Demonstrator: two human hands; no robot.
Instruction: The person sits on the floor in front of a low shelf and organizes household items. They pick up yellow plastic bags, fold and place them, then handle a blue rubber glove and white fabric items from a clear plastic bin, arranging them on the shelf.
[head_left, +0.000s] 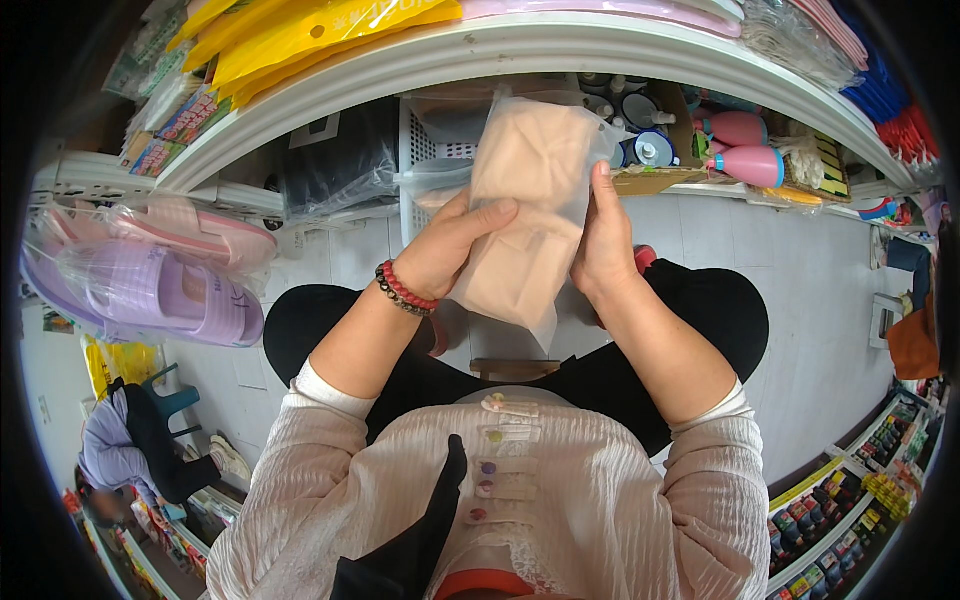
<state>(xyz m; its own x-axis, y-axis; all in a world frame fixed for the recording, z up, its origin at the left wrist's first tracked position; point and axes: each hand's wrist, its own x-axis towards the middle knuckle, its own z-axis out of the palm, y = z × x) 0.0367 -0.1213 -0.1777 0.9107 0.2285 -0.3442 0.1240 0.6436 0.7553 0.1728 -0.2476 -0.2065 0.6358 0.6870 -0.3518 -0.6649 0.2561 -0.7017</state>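
Note:
A frosted plastic bag (540, 210) with two peach-coloured folded bundles, seemingly fabric, is held up before me above my knees. My left hand (457, 244) grips its left side, with the thumb across the front between the bundles. Along the right edge, my right hand (606, 236) holds the bag with the thumb up; its other fingers are mostly hidden behind it. Just beyond the bag, a white perforated plastic basket (411, 146) stands on the low shelf and contains similar frosted bags (442, 174).
A white shelf edge (480, 46) curves overhead, with yellow packages (322, 45) on it. Pink bottles (750, 165) and a cardboard box (656, 182) stand below. Bagged purple slippers (172, 292) hang at left. Another person (142, 442) is at lower left, near stocked shelves.

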